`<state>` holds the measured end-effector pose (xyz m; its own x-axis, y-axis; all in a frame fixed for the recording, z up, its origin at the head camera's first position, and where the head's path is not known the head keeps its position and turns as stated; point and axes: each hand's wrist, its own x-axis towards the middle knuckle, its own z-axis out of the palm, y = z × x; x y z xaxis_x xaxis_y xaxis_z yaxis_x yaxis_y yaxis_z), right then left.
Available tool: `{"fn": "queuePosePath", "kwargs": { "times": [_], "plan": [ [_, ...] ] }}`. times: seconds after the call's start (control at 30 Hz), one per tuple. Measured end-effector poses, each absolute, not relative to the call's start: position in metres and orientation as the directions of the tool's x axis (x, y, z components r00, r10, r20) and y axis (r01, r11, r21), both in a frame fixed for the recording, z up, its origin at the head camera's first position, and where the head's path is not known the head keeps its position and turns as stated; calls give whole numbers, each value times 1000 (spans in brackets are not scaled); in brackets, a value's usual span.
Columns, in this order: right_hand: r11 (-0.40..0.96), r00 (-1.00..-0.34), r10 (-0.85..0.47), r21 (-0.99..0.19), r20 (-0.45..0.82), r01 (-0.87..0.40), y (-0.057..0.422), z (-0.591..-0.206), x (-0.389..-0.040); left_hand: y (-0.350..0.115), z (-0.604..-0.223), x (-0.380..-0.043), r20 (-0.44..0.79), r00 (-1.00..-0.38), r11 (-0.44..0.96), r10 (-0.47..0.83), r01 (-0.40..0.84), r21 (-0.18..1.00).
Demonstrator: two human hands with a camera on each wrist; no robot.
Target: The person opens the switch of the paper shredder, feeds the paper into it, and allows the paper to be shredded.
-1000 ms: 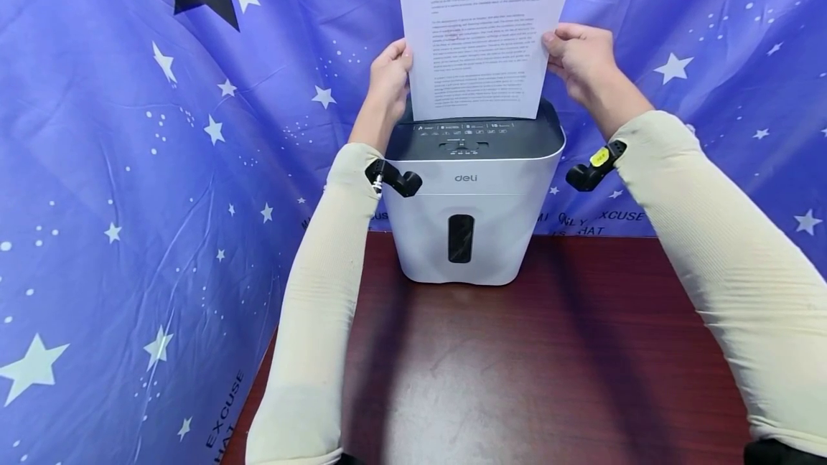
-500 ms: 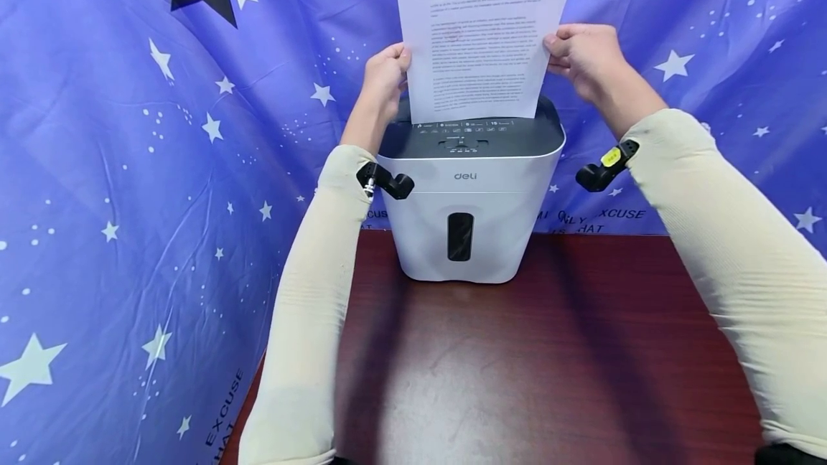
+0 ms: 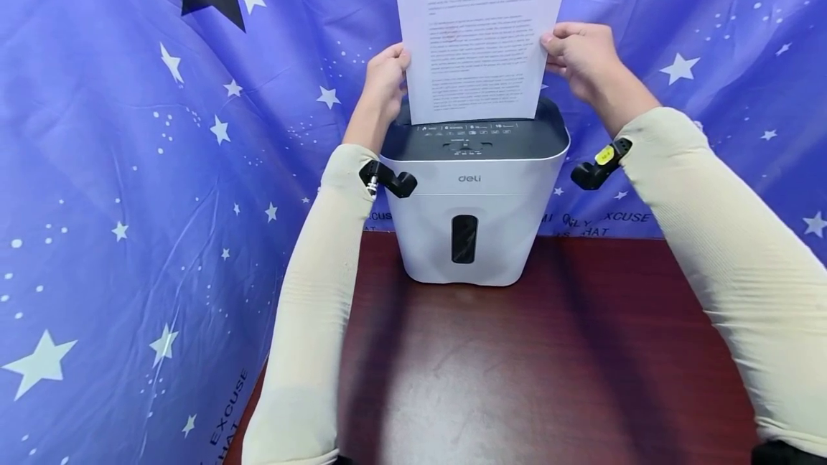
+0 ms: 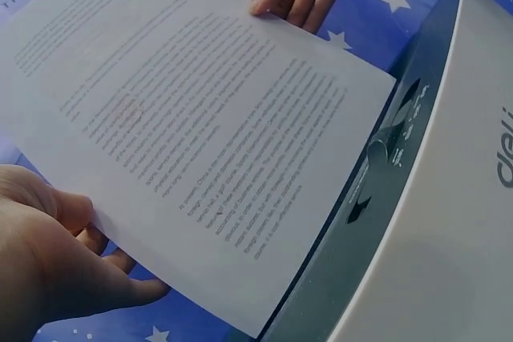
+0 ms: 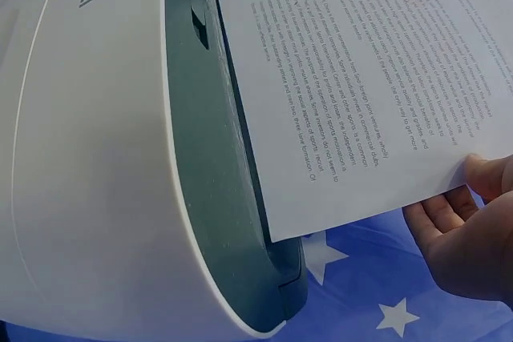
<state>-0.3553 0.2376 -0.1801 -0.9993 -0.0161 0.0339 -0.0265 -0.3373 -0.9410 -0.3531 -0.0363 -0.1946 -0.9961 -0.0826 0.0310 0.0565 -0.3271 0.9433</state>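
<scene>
A printed sheet of paper [image 3: 478, 41] stands upright with its lower edge at the feed slot of a white and dark grey paper shredder [image 3: 468, 221]. My left hand [image 3: 386, 81] pinches the sheet's left edge between thumb and fingers. On the opposite edge, my right hand [image 3: 581, 59] pinches it at about the same height. In the left wrist view the paper's bottom edge [image 4: 325, 214] runs along the slot; whether it has entered cannot be told. The right wrist view shows the thumb lying over the paper [image 5: 361, 94], fingers behind it.
The shredder stands on a dark red wooden table [image 3: 517, 364] near its back edge. Blue cloth [image 3: 161, 199] printed with stars hangs behind and at the left. Black wrist cameras [image 3: 390, 179] sit on both cuffs, close to the shredder's sides.
Both hands keep hold of the paper at nearly the same spot. The view shifts slightly; the paper's lower edge stays at the slot.
</scene>
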Motion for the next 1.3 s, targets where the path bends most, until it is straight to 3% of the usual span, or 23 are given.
{"fn": "queuePosePath", "kwargs": {
  "times": [0.4,0.9,1.3],
  "plan": [
    [-339,-1000,-10,-941,5,-1,239,-181,-357,-33,-195,-357,15,-996,-335,-83,42,941],
    [-218,-999,-20,-975,-36,39,243,-177,-356,-45,-196,-352,14,-999,-285,-44,26,958],
    [-253,-999,-24,-967,-28,33,245,-180,-362,-36,-195,-357,5,-999,-312,-53,21,950]
  ]
}}
